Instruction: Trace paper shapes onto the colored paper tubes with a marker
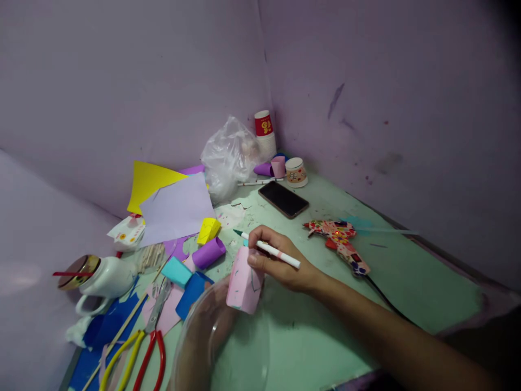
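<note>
My right hand (280, 263) is closed round a white marker (271, 249) with a green tip that points left. Its fingers rest on top of a pink paper tube (243, 283) with pen lines drawn on it. My left hand (217, 320) shows only blurred through a clear plastic bowl (220, 347) near the camera. It seems to hold the pink tube from below, but its fingers are not plain.
A patterned glue gun (340, 244) with its cord lies to the right, a black phone (284, 199) behind. A purple roll (208, 253), yellow folded piece (209, 230), coloured paper sheets (175, 209), scissors (140, 347), white jug (103, 279), plastic bag (228, 157) and paper cups (264, 133) crowd the left and back.
</note>
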Motion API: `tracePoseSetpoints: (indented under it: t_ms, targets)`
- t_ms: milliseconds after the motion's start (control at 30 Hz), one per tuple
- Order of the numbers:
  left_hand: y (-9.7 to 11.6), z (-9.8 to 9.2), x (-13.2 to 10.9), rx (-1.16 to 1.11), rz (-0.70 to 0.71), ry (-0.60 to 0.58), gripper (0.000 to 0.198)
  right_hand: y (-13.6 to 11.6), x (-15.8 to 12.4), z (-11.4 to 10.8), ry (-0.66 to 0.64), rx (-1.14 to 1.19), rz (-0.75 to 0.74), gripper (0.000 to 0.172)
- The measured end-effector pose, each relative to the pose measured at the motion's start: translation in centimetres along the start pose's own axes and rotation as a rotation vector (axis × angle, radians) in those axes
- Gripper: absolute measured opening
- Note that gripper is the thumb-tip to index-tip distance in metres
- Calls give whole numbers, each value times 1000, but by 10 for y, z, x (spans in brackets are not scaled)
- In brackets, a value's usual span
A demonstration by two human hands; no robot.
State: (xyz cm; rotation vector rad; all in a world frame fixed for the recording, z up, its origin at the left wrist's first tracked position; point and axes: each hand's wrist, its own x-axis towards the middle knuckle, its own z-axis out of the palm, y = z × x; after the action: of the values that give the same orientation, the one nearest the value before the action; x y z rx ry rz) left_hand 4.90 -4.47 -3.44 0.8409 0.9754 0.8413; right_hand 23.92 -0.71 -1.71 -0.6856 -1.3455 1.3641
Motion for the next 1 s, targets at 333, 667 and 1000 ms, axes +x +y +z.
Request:
tracePoseSetpoints:
  t_ms: [333, 667, 1000]
  targets:
    - [30, -8, 5, 165, -90, -280, 60, -10, 4, 9, -245, -415, -165, 6]
    - [16, -2, 12, 19, -112, -218, 54, 0, 6, 12, -230, -484, -165, 10]
    - [12, 0, 11, -3, -114, -103, 58, 0, -8, -1, 265, -166, -141, 33]
